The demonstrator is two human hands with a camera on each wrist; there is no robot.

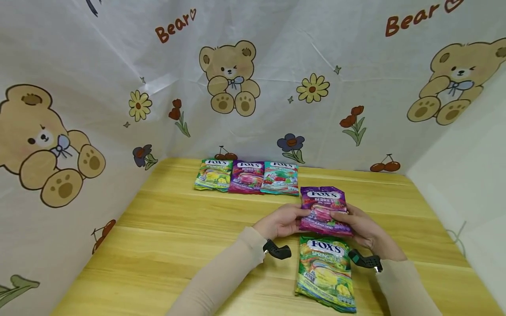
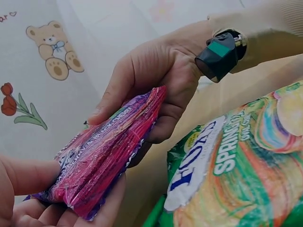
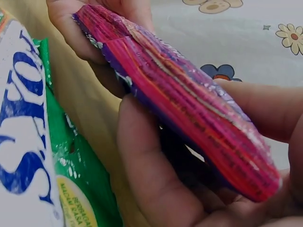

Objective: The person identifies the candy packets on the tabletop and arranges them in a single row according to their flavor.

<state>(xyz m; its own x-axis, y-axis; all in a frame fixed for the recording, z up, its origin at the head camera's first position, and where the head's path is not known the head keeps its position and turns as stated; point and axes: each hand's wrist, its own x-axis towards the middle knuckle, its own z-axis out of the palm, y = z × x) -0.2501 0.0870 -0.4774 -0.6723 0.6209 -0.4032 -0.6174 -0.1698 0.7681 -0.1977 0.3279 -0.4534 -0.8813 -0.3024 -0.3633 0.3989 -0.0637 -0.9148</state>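
Both hands hold a purple Fox's Berries candy bag (image 1: 322, 208) above the table, one at each side edge. My left hand (image 1: 283, 219) grips its left side with the thumb on the front. On the right side, my right hand (image 1: 361, 224) pinches it, thumb on the front and fingers behind, as the right wrist view shows around the bag's pink lower edge (image 3: 189, 113). Just below, between the forearms, a green and yellow Fox's Spring Tea bag (image 1: 326, 274) lies face up on the table.
Along the back of the wooden table (image 1: 178, 237) lie three bags side by side: a Spring Tea bag (image 1: 213, 175), a purple Berries bag (image 1: 247, 177) and a teal Mint Blossom bag (image 1: 280, 179). A white bear-printed sheet (image 1: 269, 127) stands behind them.
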